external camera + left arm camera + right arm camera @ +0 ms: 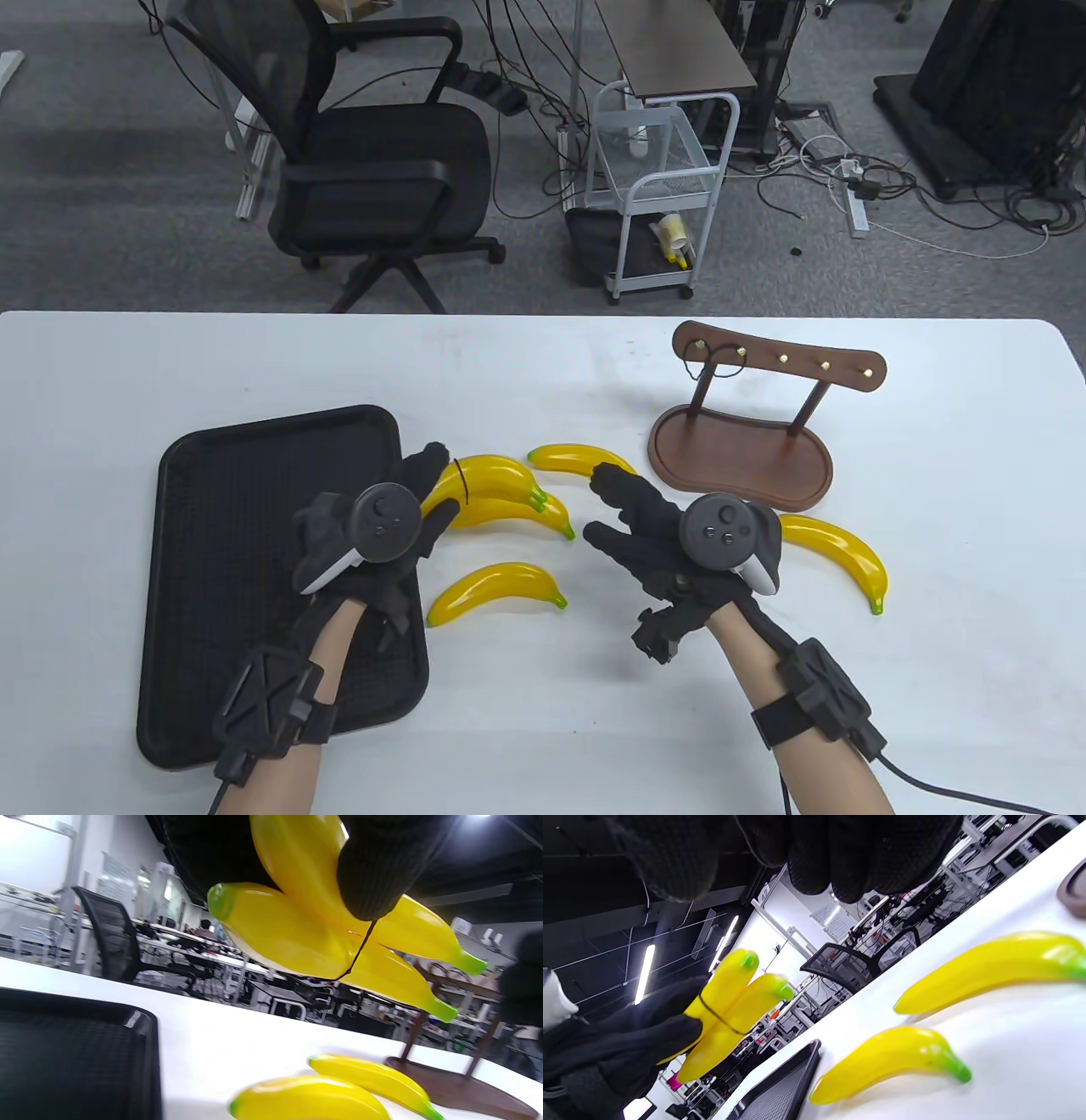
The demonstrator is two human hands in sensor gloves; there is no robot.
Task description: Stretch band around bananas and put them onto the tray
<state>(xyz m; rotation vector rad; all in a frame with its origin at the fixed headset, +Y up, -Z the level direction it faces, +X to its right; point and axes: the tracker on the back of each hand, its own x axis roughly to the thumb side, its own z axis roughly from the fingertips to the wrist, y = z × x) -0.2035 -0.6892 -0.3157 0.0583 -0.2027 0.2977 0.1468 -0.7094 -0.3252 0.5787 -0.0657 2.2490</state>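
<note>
Holding the banded bananas [488, 492] in the left hand [373, 543], lifted just off the tray's [254, 441] right edge.
Band [462, 484] is thin; a loose grip could let one slide out. Right hand [670, 543] hangs relaxed, empty.

Two glossy yellow bananas [488, 492] with green tips are bound side by side by a thin black band [462, 482] and held up off the worktop, just right of a black rectangular tray [212, 475] lying near the worktop's left front edge. Three loose bananas lie on the white worktop: one [581, 459] behind the pair, one [496, 592] in front, one [840, 556] toward the right.
</note>
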